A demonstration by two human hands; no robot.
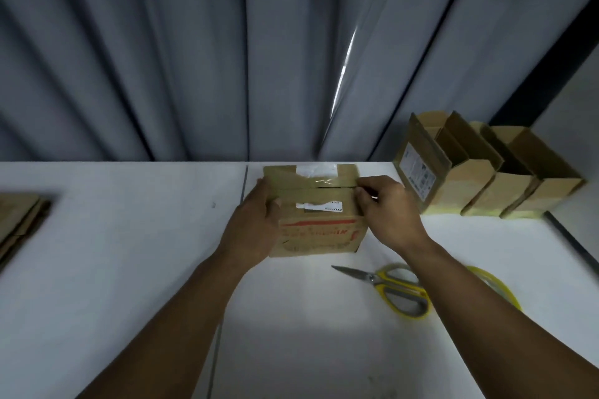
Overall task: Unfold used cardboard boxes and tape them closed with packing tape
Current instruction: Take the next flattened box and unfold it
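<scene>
You're at a plain packing bench.
Your white table (129,236) backs onto a grey curtain (162,42); open boxes (486,185) stand in a row (far right), flat cardboard (19,220) lies left, scissors (389,288) beside a tape roll (499,282).

White table (129,269), thin seam (243,185) running front to back, left of centre. Mid-table, nr the far edge: closed cardboard box (319,236) w/ red print on its near face. Nearer & to the right: scissors (385,283), yellow handles, blades pointing left. Yellow tape roll (496,278) beside them (partly hidden by an arm). Far right corner: 3 open boxes (479,185) in a row, touching. Left edge: flat cardboard stack (19,220).
</scene>
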